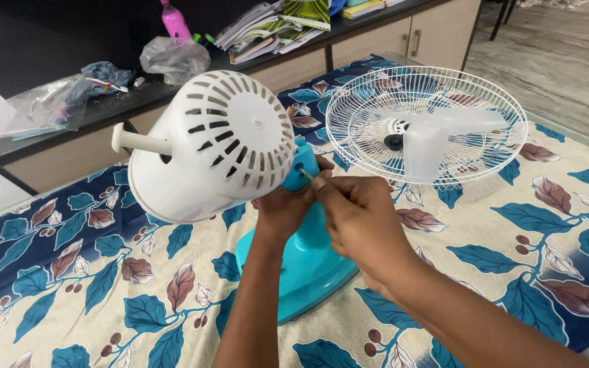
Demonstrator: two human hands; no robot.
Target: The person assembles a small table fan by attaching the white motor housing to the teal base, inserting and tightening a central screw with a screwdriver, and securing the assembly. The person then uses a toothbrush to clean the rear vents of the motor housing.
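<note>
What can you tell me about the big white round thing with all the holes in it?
It is the white motor housing of a table fan, seemingly plastic, dome-shaped, with rings of slotted vents. A short white shaft sticks out to the left. It is tilted, sitting atop a turquoise stand above the leaf-patterned cloth. The left hand grips just below it; the right hand pinches something small at the joint.

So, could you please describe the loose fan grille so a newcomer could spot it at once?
On the leaf-patterned cloth, look to the right of the white motor housing. The round white wire grille lies flat there, with translucent blades resting in it.
</note>
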